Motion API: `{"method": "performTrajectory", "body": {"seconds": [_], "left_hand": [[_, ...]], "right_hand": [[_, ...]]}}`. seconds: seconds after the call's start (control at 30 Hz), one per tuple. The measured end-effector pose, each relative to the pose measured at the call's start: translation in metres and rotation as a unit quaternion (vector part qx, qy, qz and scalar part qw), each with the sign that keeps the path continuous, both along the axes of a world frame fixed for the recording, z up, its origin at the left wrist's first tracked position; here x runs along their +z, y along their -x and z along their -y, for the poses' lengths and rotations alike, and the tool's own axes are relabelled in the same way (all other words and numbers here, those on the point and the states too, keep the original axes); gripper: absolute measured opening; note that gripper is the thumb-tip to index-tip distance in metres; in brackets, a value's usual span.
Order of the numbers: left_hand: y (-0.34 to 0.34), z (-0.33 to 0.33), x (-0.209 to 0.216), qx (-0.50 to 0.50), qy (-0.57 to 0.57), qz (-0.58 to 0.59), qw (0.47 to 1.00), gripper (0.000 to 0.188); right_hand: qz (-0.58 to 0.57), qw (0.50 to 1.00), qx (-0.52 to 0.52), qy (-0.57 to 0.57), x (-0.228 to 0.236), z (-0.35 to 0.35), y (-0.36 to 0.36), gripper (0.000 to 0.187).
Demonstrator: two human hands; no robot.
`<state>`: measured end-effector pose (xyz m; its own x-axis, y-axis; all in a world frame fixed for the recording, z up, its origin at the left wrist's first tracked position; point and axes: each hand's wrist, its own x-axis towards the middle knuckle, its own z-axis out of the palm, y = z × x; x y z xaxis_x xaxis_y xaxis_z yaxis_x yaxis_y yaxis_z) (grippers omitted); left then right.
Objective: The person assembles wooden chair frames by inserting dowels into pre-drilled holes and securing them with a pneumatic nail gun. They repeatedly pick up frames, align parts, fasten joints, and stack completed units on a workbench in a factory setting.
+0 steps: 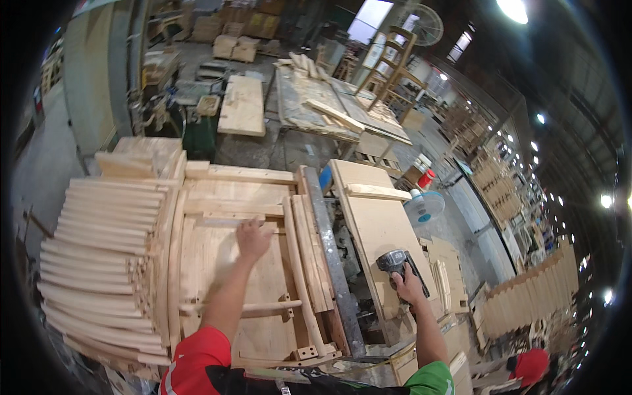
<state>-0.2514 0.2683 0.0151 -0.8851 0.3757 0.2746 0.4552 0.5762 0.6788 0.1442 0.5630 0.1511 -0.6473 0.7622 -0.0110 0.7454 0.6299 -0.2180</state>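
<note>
My left hand [253, 242] reaches over the workbench, its fingers apart and the fingertips at a short pale wooden strip [220, 221]. No grip on the strip can be made out. Around it lies a wooden frame; a rounded rail [304, 280] runs along its right side, and a thin crossbar [271, 305] passes near my left forearm. To the right, my right hand [409, 287] is closed around the handle of a black-and-grey power tool [393, 261], held over a light flat board [378, 230]. The tool's working end is hidden, so its exact kind is unclear.
Many curved wooden slats [105, 263] are stacked at the left. A grey metal bar [332, 263] separates bench and board. Beyond the board are a fan [424, 207] and a red container [426, 178]. A worktable [296, 105] with wood pieces stands farther off; a person's red garment [530, 366] shows lower right.
</note>
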Motion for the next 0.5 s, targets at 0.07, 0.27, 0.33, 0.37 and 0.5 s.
{"method": "performTrajectory", "body": {"seconds": [0.07, 0.27, 0.33, 0.37, 0.5], "left_hand": [[-0.054, -0.017, 0.001, -0.008, -0.119, 0.046, 0.992, 0.061], [-0.181, 0.045, -0.002, -0.219, -0.221, 0.389, 0.867, 0.057], [-0.201, 0.064, -0.006, -0.246, -0.240, 0.516, 0.785, 0.064], [-0.211, 0.077, 0.006, -0.249, -0.263, 0.596, 0.717, 0.067], [-0.229, 0.118, 0.040, -0.277, -0.374, 0.755, 0.462, 0.078]], "right_hand": [[-0.028, 0.999, 0.031, -0.032, 0.014, -0.018, -0.025, 0.072], [-0.051, 0.968, 0.008, 0.245, 0.040, 0.046, 0.008, 0.055], [0.018, 0.967, 0.086, 0.238, 0.060, 0.098, 0.036, 0.062], [0.053, 0.964, 0.116, 0.234, 0.059, 0.123, 0.040, 0.065], [0.231, 0.901, 0.357, 0.088, 0.050, 0.204, 0.054, 0.085]]}}
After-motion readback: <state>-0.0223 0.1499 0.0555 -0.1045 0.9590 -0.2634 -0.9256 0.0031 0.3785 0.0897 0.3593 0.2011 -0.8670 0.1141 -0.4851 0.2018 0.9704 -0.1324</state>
